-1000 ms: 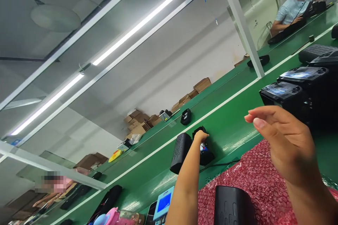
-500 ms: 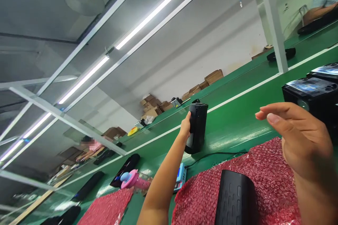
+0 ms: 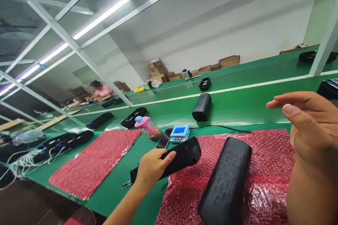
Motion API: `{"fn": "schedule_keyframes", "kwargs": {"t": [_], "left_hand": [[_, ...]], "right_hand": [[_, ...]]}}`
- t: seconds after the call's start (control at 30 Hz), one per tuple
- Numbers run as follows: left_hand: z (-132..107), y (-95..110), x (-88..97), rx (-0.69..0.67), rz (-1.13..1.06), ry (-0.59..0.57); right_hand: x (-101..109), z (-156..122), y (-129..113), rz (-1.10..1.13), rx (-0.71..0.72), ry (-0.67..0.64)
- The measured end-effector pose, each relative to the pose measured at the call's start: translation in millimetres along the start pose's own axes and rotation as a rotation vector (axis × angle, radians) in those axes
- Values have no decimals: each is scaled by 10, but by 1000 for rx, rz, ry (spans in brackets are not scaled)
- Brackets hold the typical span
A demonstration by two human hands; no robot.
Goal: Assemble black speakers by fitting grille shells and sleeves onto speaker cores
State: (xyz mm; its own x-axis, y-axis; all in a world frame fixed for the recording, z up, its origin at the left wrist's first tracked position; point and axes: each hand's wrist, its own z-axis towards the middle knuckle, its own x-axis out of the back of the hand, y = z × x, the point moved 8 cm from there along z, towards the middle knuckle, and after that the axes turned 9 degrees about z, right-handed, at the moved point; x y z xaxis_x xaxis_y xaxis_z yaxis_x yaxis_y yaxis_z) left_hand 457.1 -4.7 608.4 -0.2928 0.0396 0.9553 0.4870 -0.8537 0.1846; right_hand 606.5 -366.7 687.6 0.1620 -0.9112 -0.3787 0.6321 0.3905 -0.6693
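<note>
My left hand (image 3: 151, 168) is closed around a long black piece (image 3: 185, 156), tilted over the near edge of the bubble wrap; its exact kind is not clear. Close to it on the right, a black housing with rows of oblong dimples (image 3: 227, 179) lies on the red bubble wrap (image 3: 269, 161). My right hand (image 3: 311, 126) is raised at the right side, fingers stretched and thumb alongside, with nothing visible in it. Farther back, a similar dimpled black housing (image 3: 202, 107) rests on the green bench.
A small blue device with a screen (image 3: 180, 133), a phone (image 3: 164, 138) and a pink-lidded drink bottle (image 3: 148, 128) stand behind the left hand. Another bubble wrap sheet (image 3: 97, 160) lies left, near black pieces with white cables (image 3: 34, 161). A person (image 3: 100, 89) sits far off.
My left hand has let go of the black housing at the back, come nearer and taken hold of a long black piece. My view has turned left; the right hand keeps its pose.
</note>
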Motion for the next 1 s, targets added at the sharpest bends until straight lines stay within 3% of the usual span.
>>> {"fn": "schedule_keyframes", "kwargs": {"t": [0.1,0.27,0.37,0.43,0.5,0.63,0.73,0.83,0.93,1.0], "left_hand": [[-264,-207,-185,49,128,33],[-542,-321,-597,44,234,51],[-627,-249,-747,-28,285,53],[-626,-178,-771,-68,371,62],[-565,-131,-751,-57,463,71],[-373,-116,-698,70,534,47],[-352,25,-562,57,540,194],[-552,394,-409,-193,329,368],[-897,835,-400,-514,83,304],[-1114,1061,-452,-641,33,226]], "right_hand": [[-246,-36,36,-128,3,-229],[-718,-321,192,-380,0,-882],[-758,-744,350,-490,-36,-1284],[-660,-1011,485,-528,-97,-1455],[-525,-1172,646,-586,-169,-1506],[-388,-1239,912,-662,-239,-1467],[-487,-1185,967,-623,-187,-1423],[-644,-1140,989,-581,-135,-1412],[-759,-1128,1081,-534,-140,-1450],[-795,-1137,1188,-488,-162,-1497]]}}
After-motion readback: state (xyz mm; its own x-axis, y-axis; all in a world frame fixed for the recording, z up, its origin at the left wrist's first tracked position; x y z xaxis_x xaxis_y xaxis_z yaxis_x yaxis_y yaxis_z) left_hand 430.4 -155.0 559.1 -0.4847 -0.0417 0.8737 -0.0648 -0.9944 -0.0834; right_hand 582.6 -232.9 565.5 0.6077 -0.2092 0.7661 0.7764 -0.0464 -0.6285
